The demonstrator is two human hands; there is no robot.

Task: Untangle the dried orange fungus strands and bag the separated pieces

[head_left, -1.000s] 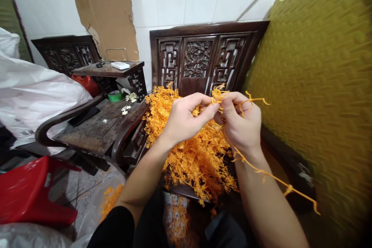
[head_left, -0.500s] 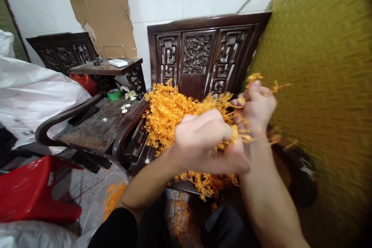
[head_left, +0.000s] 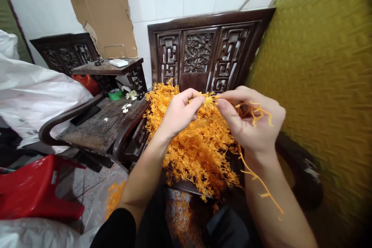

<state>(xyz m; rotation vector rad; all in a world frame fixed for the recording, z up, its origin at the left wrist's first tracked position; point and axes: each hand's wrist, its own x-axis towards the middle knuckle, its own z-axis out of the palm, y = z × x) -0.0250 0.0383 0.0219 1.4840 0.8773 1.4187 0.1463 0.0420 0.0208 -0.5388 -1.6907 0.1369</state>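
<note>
Grip closed both sides: left hand (head_left: 178, 114) pinches orange sprig (head_left: 208, 100), right hand (head_left: 257, 135) apparently its stem (head_left: 215, 97), above orange pile (head_left: 194, 151); any pull needs both pinches firm.

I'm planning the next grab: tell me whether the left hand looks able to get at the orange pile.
Likely yes: the orange pile lies just below the left hand, nothing visible blocking it, though that hand's fingertips pinch an orange sprig.
</note>
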